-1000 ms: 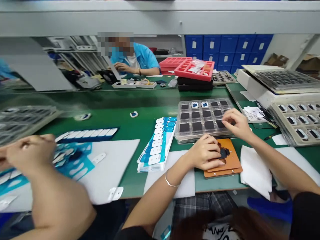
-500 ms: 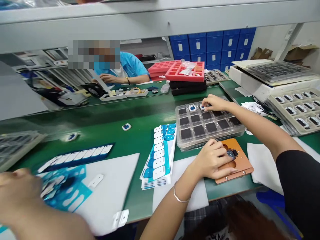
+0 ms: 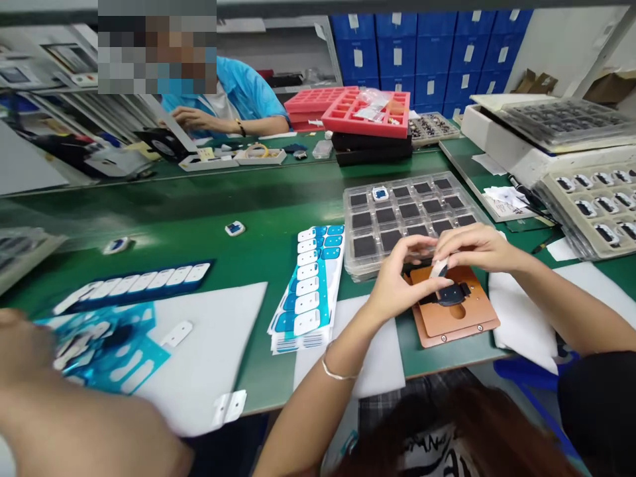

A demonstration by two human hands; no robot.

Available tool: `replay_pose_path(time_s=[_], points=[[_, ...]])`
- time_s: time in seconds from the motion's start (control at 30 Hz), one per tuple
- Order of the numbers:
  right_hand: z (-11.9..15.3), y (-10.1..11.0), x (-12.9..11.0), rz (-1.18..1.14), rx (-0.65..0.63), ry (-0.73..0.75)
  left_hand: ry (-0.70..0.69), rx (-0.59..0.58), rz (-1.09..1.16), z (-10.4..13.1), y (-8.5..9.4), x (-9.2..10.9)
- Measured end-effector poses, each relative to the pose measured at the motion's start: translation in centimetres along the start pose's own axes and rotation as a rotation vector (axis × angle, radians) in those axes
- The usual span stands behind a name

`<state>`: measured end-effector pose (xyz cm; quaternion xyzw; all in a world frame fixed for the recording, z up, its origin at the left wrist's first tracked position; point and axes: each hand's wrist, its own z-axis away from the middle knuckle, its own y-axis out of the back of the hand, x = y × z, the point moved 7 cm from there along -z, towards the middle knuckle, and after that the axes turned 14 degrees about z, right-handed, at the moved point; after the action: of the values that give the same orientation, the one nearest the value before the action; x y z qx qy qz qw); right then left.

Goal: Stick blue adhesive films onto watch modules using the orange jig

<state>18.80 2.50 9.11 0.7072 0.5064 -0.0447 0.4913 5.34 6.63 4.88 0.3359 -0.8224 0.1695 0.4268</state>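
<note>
My right hand (image 3: 22, 344) is at the left edge, blurred and partly cut off, its forearm reaching in from the bottom; its fingers cannot be made out. Beside it, torn blue film (image 3: 142, 351) with loose white pieces lies on a white foam sheet (image 3: 218, 331). One white rounded piece (image 3: 177, 333) rests apart on that sheet. Behind is a dark blue strip (image 3: 211, 273) bearing several white pieces. Two small white-and-blue parts, one nearer (image 3: 235, 228) and one farther left (image 3: 116, 246), sit on the green table (image 3: 193, 218). My left hand is out of view.
At right, a co-worker's hands (image 3: 432, 265) hold a small white part over an orange fixture (image 3: 454, 324). Nearby are stacked label sheets (image 3: 308, 285) and a clear tray (image 3: 385, 215). Across the table sits another person in a blue shirt (image 3: 248, 89), near red trays (image 3: 368, 122).
The view has shifted, and my right hand sits farther left. The co-worker's hand has left the clear tray with a white part; both their hands now meet above the orange fixture.
</note>
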Motion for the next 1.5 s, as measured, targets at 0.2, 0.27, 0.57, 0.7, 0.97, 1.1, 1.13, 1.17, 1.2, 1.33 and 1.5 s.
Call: replay_pose_path(time_s=[0.2,0.27,0.57,0.7,0.97,1.1,1.13,1.17,1.2,1.33,1.5], points=[[1.5,-1.6,-0.3,0.13,0.195,0.086,0.309,-0.196,0.333,0.5,-1.2,-1.6],[1.6,-1.6,-0.7,0.177,0.218,0.094,0.284,-0.214,0.294,0.5,-1.4,-1.1],[1.9,-0.7,-0.7,0.297,0.269,-0.063,0.16,-0.269,0.13,0.6,-1.6,-0.3],[2.3,-0.3,-0.5,0.19,0.37,-0.168,0.079,-0.138,0.088,0.3,-1.2,0.0],[2.4,-1.8,0.2,0.048,0.232,-0.287,-0.025,-0.116,-0.077,0.5,-1.2,1.0],[2.2,-1.3,-0.9,0.14,0.235,-0.192,-0.007,-0.189,-0.046,0.6,-1.7,1.2],[2.1,-1.1,-1.2,0.166,0.242,-0.185,-0.01,-0.203,-0.031,0.6,-1.8,1.2],[2.2,-0.8,-1.4,0.186,0.247,-0.185,-0.013,-0.213,-0.007,0.6,-1.8,1.2],[2.2,-0.5,-1.7,0.204,0.24,-0.187,-0.018,-0.214,0.026,0.5,-1.7,1.1],[2.3,-0.2,-2.7,0.36,0.053,-0.197,-0.083,-0.059,0.145,-0.1,0.3,0.9],[2.9,-1.6,-2.9,0.491,-0.226,-0.139,-0.165,0.079,0.215,-0.4,2.1,0.9]])
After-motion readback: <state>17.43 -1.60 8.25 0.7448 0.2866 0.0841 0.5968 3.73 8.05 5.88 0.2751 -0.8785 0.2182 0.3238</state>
